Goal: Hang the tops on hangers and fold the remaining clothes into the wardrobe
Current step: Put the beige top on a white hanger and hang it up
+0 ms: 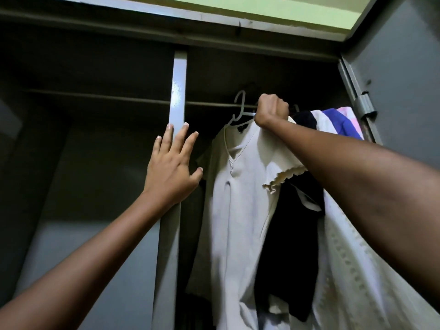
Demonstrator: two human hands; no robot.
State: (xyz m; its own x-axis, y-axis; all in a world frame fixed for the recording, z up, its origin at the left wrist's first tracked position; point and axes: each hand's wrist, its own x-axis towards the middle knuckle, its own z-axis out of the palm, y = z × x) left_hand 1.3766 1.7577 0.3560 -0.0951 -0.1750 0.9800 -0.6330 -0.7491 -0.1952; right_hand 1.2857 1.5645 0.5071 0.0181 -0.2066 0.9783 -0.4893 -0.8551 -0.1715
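A cream V-neck top [240, 206] hangs on a white plastic hanger [240, 108] whose hook sits at the wardrobe rail [209, 104]. My right hand [271, 110] is up at the rail, fingers curled round the hanger's right shoulder. My left hand [171, 167] rests flat with straight fingers on the grey upright divider [177, 91] of the wardrobe. Behind the cream top hang a black garment [292, 234], a white textured one [352, 270], and a blue, pink and white striped piece [342, 122].
The left wardrobe compartment [83, 151] is dark, with a shelf edge [95, 96] across it. An open grey door [400, 79] with a hinge [365, 106] stands at the right. A green wall [262, 10] shows above the wardrobe top.
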